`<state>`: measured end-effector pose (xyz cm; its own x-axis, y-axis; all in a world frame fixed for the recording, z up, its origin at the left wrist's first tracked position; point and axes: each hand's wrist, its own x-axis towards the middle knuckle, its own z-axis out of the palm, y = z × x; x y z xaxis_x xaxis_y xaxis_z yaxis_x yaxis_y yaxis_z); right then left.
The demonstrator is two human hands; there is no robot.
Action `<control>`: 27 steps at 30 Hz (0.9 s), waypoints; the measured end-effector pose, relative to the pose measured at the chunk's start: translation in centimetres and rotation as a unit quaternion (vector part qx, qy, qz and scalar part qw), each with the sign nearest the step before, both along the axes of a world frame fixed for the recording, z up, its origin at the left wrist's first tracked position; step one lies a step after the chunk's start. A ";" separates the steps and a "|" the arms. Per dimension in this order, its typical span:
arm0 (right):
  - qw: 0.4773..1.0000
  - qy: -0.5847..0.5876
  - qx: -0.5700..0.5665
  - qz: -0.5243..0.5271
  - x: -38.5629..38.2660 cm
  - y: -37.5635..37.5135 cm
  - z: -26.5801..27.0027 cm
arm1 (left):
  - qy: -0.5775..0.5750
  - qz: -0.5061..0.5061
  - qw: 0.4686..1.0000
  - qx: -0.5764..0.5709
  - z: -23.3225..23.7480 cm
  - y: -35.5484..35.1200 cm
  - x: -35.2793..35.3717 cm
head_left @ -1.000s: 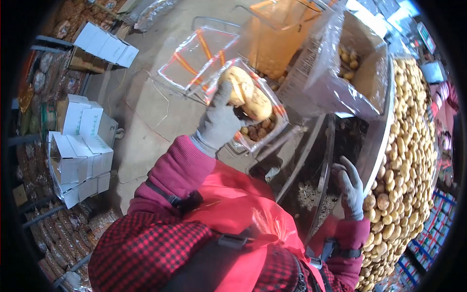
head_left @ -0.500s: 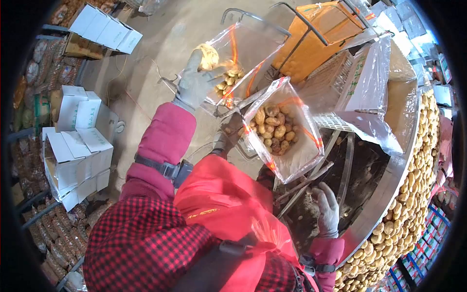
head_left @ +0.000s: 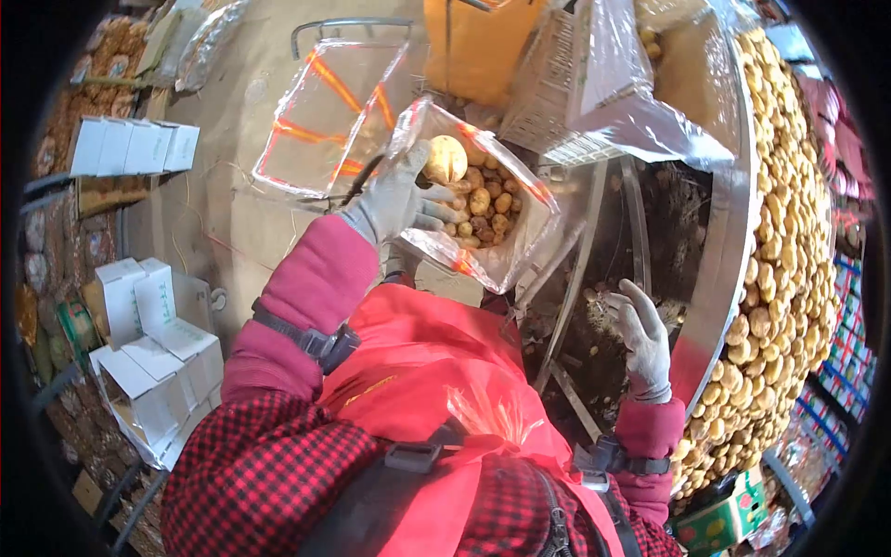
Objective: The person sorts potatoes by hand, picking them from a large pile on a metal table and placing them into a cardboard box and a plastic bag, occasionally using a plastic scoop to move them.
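My gloved left hand (head_left: 394, 200) is raised over a clear plastic bag with orange stripes (head_left: 520, 252) that holds several potatoes. A large pale potato (head_left: 445, 159) sits at its fingertips, pinched between thumb and fingers just above the bag's mouth. My gloved right hand (head_left: 640, 336) hangs low with fingers spread and nothing in it, close to the metal rim (head_left: 719, 251) of a big round table heaped with potatoes (head_left: 789, 232). A second striped bag (head_left: 325, 116) stands further off, looking almost empty.
A white basket draped in clear plastic (head_left: 566, 93) and an orange crate (head_left: 473, 46) stand beyond the bags. Folded white boxes are stacked at the left (head_left: 148, 371) and further back (head_left: 130, 148). A metal frame and dirt lie under the table.
My left hand swung from the far bag back to the near bag, still with one potato. The right hand stayed low by the table rim. The view shifted.
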<state>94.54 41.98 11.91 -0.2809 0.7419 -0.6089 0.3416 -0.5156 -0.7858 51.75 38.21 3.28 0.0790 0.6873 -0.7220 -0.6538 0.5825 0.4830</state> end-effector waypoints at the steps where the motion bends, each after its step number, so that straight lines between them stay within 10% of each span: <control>1: 1.000 -0.011 0.014 -0.017 0.9 -0.3 0.5 | 0.067 -0.012 0.997 -0.043 -2.1 0.1 -0.3; 10: 0.987 -0.058 0.148 -0.014 7.5 1.5 7.5 | 0.468 -0.071 0.877 0.088 -0.3 -1.5 6.4; 14: 0.981 -0.050 0.184 0.027 11.2 5.0 9.0 | 0.651 -0.225 0.662 0.296 0.8 -1.6 16.8; 18: 0.978 -0.045 0.195 0.056 15.3 8.0 10.1 | 0.657 -0.304 0.634 0.273 0.3 0.0 25.0; 20: 0.986 -0.029 0.158 0.043 17.0 8.7 9.7 | 0.779 -0.319 0.503 0.197 -1.9 1.0 26.3; 27: 0.994 0.065 0.088 0.007 19.0 9.4 9.1 | 0.775 -0.281 0.522 0.221 -2.8 0.9 26.3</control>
<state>113.57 51.36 21.00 -0.3596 0.8293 -0.4277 0.2383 -0.3616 -0.9014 78.01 39.13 0.48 -0.0865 0.9963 0.0010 0.9348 0.0808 0.3460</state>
